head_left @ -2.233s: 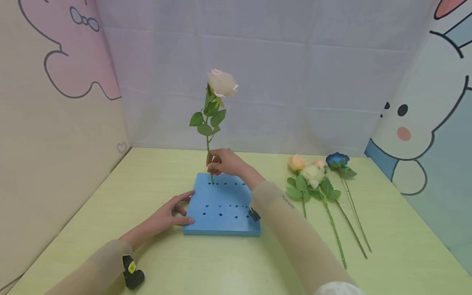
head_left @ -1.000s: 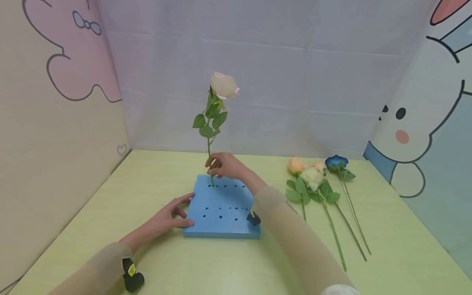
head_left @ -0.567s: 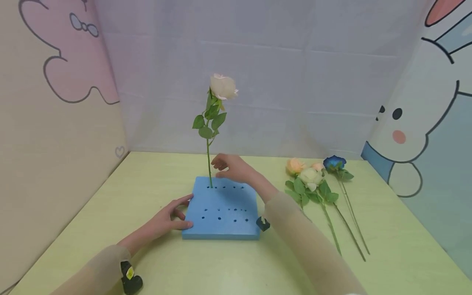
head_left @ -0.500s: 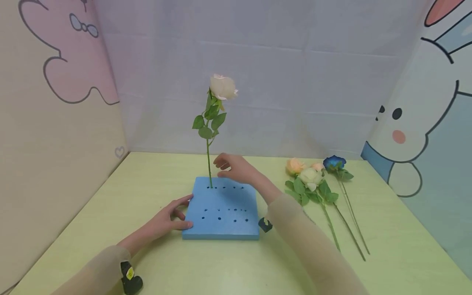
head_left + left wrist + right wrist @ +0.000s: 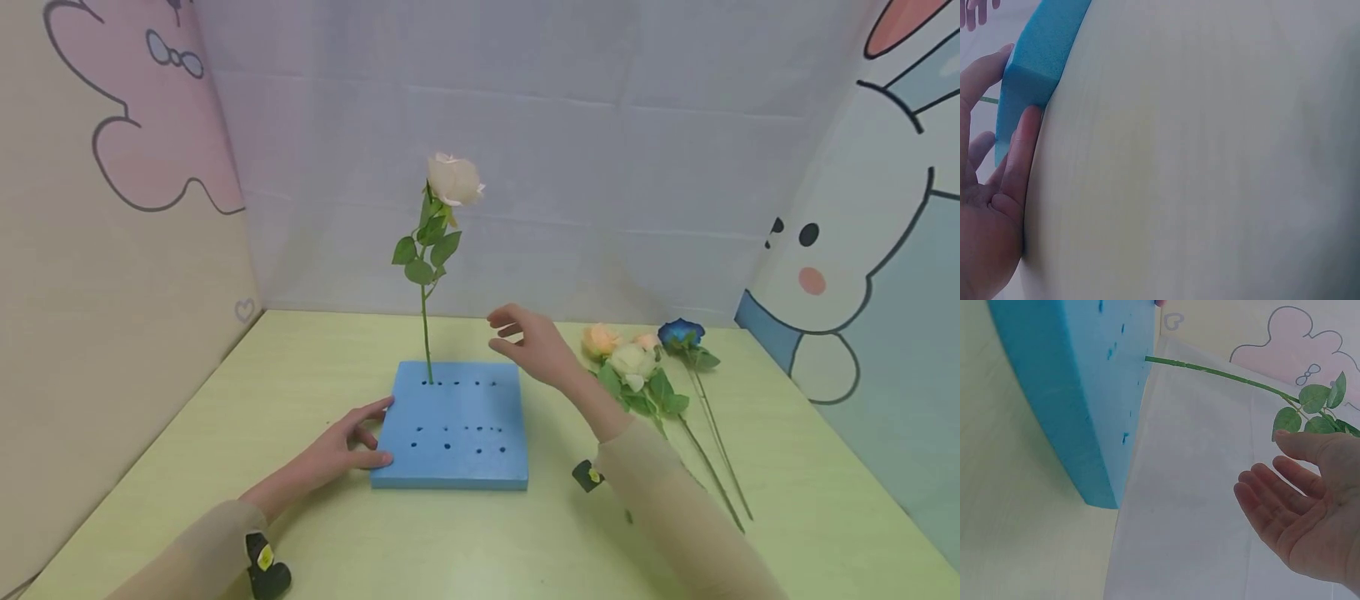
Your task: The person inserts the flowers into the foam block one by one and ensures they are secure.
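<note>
A pale pink rose stands nearly upright, its stem in a hole in the back row of the blue foam board. My left hand rests at the board's left side, thumb and fingers spread along its edge; the left wrist view shows the fingers against the board's side. To the right of the rose, above the table, my right hand is in the air with loosely bent fingers and nothing in them. In the right wrist view the palm of the right hand is bare.
Right of the board lie a white rose, peach roses and a blue rose, stems toward the front. My right forearm covers some of those stems. A white cloth backdrop rises behind the table.
My right hand has let go of the pale pink rose's stem and moved right, away from it. The rose stays standing in the board. My left hand has kept its place.
</note>
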The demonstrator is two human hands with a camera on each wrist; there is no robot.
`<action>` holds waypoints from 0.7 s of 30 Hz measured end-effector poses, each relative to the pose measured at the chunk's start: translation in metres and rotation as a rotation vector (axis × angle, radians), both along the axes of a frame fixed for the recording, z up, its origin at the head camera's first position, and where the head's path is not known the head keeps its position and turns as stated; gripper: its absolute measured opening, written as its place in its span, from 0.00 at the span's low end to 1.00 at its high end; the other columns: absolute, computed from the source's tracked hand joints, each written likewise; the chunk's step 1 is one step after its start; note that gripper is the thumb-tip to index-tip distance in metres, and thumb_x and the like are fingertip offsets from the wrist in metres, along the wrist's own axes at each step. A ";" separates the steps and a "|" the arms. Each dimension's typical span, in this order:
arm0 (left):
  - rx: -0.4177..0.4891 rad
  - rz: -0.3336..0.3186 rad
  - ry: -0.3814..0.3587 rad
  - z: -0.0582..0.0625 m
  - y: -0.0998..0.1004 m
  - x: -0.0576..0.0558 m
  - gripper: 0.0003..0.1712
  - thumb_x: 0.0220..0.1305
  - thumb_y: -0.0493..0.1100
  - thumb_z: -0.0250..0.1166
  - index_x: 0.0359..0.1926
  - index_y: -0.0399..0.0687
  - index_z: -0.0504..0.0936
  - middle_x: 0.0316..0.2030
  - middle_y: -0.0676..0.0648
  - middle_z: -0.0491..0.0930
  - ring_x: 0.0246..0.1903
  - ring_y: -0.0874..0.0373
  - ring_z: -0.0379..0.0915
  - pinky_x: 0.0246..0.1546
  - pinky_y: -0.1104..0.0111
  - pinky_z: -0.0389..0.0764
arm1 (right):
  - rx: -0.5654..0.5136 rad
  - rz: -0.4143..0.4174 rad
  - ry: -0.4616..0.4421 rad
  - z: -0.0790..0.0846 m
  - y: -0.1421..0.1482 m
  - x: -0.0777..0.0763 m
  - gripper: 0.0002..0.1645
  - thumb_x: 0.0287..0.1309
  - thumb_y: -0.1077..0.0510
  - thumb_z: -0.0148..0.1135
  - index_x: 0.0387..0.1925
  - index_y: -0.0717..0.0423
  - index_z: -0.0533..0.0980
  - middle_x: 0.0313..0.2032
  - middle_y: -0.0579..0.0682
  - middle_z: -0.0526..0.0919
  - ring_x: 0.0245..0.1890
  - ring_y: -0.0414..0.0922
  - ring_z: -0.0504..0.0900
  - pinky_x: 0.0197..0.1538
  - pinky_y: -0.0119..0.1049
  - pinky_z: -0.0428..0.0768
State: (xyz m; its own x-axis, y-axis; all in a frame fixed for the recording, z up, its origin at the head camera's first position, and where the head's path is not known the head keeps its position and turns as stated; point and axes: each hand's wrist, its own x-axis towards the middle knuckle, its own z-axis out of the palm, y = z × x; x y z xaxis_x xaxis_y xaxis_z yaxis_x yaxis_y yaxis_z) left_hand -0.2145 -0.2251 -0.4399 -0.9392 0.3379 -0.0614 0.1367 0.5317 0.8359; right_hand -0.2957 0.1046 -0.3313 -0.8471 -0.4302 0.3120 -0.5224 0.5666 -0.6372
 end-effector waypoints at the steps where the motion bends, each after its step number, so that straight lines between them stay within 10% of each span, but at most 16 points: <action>1: -0.001 0.001 -0.001 0.000 0.000 0.000 0.50 0.58 0.51 0.72 0.76 0.56 0.56 0.69 0.37 0.63 0.47 0.53 0.70 0.47 0.62 0.70 | -0.006 -0.010 0.011 0.000 0.004 0.002 0.20 0.65 0.58 0.62 0.58 0.57 0.74 0.55 0.57 0.81 0.54 0.53 0.83 0.55 0.45 0.81; 21: -0.017 0.008 0.005 0.000 0.001 0.001 0.50 0.58 0.50 0.72 0.76 0.55 0.56 0.69 0.37 0.63 0.47 0.53 0.71 0.48 0.61 0.71 | 0.018 -0.172 0.104 -0.006 0.090 0.046 0.29 0.63 0.60 0.64 0.63 0.63 0.69 0.58 0.62 0.79 0.55 0.58 0.80 0.52 0.51 0.81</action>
State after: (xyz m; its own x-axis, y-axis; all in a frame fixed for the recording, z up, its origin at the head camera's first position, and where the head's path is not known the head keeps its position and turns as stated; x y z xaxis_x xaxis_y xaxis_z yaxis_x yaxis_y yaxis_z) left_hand -0.2136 -0.2243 -0.4396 -0.9423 0.3289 -0.0619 0.1365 0.5467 0.8261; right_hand -0.2500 0.1942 -0.3371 -0.8723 -0.2882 0.3951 -0.4793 0.6641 -0.5738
